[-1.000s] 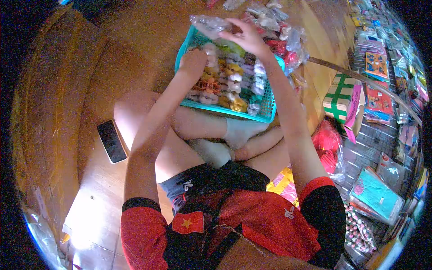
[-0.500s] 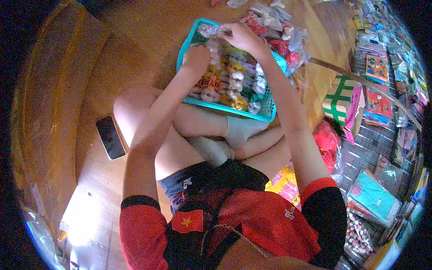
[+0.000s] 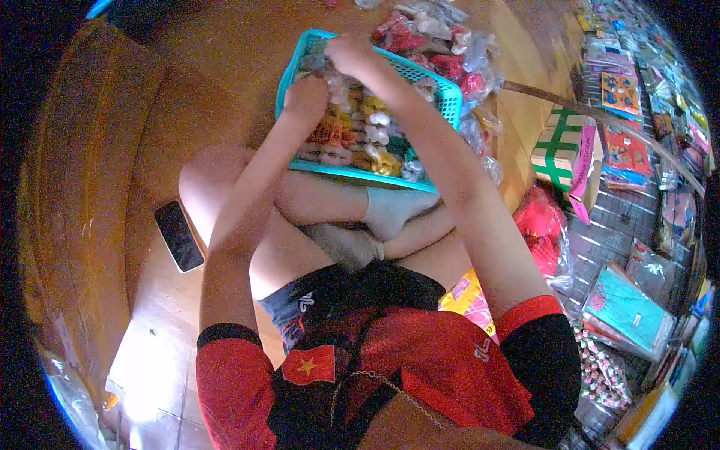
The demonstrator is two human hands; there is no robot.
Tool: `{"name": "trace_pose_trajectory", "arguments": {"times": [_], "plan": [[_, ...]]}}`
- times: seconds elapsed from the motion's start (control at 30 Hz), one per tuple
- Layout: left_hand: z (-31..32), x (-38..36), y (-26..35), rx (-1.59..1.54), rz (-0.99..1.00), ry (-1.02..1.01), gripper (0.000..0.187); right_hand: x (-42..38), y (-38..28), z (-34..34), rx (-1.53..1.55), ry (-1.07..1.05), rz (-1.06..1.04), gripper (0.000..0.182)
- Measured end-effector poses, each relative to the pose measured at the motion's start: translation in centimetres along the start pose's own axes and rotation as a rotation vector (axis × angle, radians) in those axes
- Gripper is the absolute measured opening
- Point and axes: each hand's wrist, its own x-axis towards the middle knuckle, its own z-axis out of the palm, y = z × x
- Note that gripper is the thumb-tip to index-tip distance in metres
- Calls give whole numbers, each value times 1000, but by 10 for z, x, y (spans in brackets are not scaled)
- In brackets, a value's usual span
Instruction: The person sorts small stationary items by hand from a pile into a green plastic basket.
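Note:
A turquoise plastic basket (image 3: 451, 105) rests on the floor just past my crossed legs. Rows of small soft bundles (image 3: 377, 127) in white, yellow, orange, brown and gold fill it; their exact kind is too blurred to tell. Over the basket's left side, my left hand (image 3: 306, 99) is closed, its fingers curled inward and mostly hidden. My right hand (image 3: 352, 56) reaches across to the far left part of the basket, also with bent fingers. Whatever the two hands grip is hidden behind them.
Plastic-bagged red and white items (image 3: 442, 45) lie beyond the basket. A phone (image 3: 180, 236) is on the floor at left. To the right are a green-taped cardboard box (image 3: 559, 154), a red bag (image 3: 540, 232) and a wire rack (image 3: 566, 259) with packaged goods.
My right hand has moved left across the basket, closer to my left hand, and its forearm now covers more of the bundles. The whole view has shifted slightly.

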Motion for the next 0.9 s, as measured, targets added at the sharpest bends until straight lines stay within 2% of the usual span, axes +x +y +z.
{"name": "trace_pose_trajectory", "arguments": {"times": [0.07, 0.17, 0.27, 0.37, 0.47, 0.57, 0.6, 0.7, 0.73, 0.83, 0.9], "plan": [[2, 0, -1, -1, 3, 23, 15, 3, -9, 4, -88, -11, -5, 22], [17, 1, -8, -18, 14, 48, 16, 15, -12, 4, -56, -53, 81, 22], [16, -1, -6, -61, 19, 52, 17, 11, 10, 30, 183, 193, 7, 20], [15, -2, -9, -78, 20, 103, 17, -25, 13, 5, 648, 240, 97, 23], [30, 5, -13, -105, 30, 89, 16, -39, 27, 10, 1760, 240, 498, 28], [32, 7, -16, -104, 40, 90, 15, -56, 42, 17, 993, 221, 520, 34], [23, 3, -12, -112, 30, 92, 14, -52, 28, 30, 775, 479, 401, 34], [22, 3, -12, -103, 52, 141, 13, -58, 29, 36, 252, 313, 50, 27], [25, 3, -12, -95, 69, 162, 13, -59, 27, 39, 109, 402, -61, 28], [19, 5, -8, -74, 27, 162, 12, -58, 36, 56, 160, 298, -75, 34], [6, 8, -13, -138, 33, 127, 14, -52, 44, 70, 189, 313, -76, 37]]}}
